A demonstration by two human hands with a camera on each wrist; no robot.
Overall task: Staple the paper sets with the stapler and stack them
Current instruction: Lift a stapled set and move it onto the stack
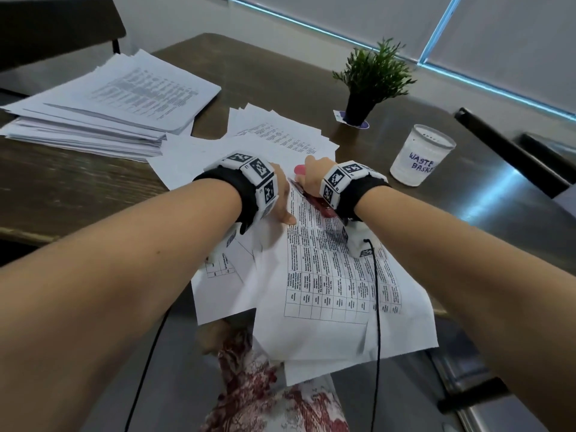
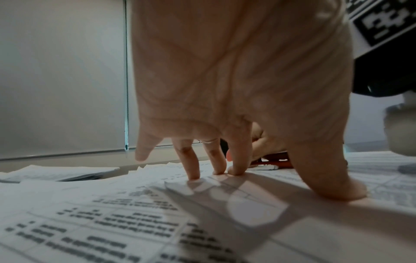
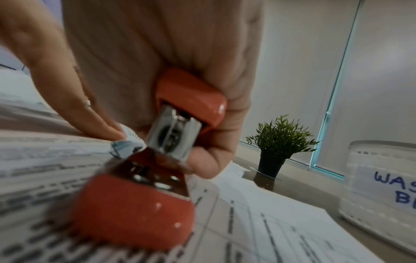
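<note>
A set of printed sheets with a table lies in front of me, overhanging the near table edge. My left hand presses on its upper part with straight fingertips and thumb. My right hand grips a red stapler whose mouth sits over the set's far corner. In the right wrist view the stapler has the paper corner in its mouth. A tall stack of sheets lies at the far left; loose printed sheets lie beyond my hands.
A small potted plant stands at the back right. A white cup labelled "WASTE BASKET" stands to the right of my right hand. Black cables hang from both wrists. A dark chair back stands at the far left.
</note>
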